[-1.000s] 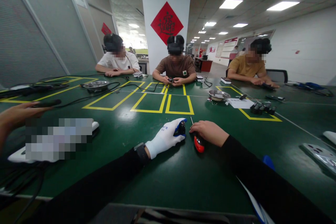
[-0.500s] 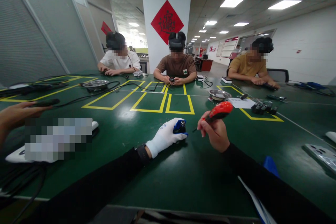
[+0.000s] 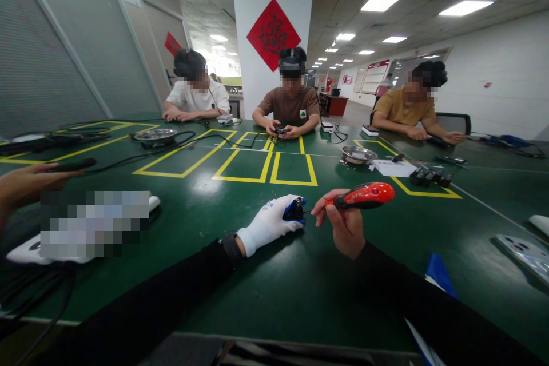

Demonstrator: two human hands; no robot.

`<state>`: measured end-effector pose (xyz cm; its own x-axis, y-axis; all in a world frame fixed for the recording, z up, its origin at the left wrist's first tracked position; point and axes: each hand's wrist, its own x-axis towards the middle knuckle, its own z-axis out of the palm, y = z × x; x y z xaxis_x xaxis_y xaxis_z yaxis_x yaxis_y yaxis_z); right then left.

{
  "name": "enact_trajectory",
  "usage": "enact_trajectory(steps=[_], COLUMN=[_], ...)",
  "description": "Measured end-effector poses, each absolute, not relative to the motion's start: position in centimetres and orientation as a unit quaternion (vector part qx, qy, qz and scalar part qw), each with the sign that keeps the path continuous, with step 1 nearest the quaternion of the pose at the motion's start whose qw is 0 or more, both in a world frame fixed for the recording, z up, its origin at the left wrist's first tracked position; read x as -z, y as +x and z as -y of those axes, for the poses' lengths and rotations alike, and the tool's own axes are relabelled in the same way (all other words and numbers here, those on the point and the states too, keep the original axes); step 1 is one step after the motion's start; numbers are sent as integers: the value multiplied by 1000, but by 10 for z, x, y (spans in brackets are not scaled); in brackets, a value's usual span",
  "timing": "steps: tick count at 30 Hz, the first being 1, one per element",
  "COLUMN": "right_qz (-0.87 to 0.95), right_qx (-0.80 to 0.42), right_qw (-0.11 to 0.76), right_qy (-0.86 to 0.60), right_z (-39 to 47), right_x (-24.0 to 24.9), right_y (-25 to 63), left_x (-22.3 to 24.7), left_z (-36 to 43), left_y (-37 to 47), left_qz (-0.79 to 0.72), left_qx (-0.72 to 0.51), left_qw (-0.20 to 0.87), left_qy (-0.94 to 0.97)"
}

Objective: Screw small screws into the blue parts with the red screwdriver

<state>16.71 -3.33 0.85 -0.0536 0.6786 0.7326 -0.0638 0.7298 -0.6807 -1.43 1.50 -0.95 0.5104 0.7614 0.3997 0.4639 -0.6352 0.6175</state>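
Observation:
My left hand (image 3: 274,218), in a white work glove with a blue palm, is closed around a small black block-shaped part (image 3: 295,210) with a shiny metal piece on its top. It rests low over the green table (image 3: 240,297). My bare right hand (image 3: 343,226) grips a screwdriver (image 3: 369,195) with a red and black handle, held nearly level. The thin shaft points left at the side of the black part. Whether the tip sits in the part or just beside it, I cannot tell.
Ahead to the right are a metal bowl (image 3: 358,154), a white paper (image 3: 397,168) and several black parts (image 3: 431,176). A blue and white glove (image 3: 441,275) and a phone (image 3: 523,255) lie right. Another person's hand (image 3: 32,183) holds a dark object at left. Three people sit opposite.
My right hand has moved slightly left and turned the screwdriver from slanted to nearly level, bringing its shaft up to the black part. My left hand stays almost still.

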Motion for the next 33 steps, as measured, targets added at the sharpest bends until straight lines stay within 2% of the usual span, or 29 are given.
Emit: enact_trajectory(steps=[7, 29, 33], right_qz=[712, 693, 668], right_qx=[-274, -280, -317], right_qw=[600, 621, 622], right_qy=[-241, -237, -258], right_z=[34, 34, 35], right_x=[-6, -6, -13], right_y=[170, 169, 164], left_x=[7, -3, -6], left_z=[-14, -7, -6], left_y=[-14, -13, -11], left_qz=[-360, -398, -412], left_qx=[-332, -327, -316], left_qw=[213, 217, 230], left_qy=[846, 829, 823])
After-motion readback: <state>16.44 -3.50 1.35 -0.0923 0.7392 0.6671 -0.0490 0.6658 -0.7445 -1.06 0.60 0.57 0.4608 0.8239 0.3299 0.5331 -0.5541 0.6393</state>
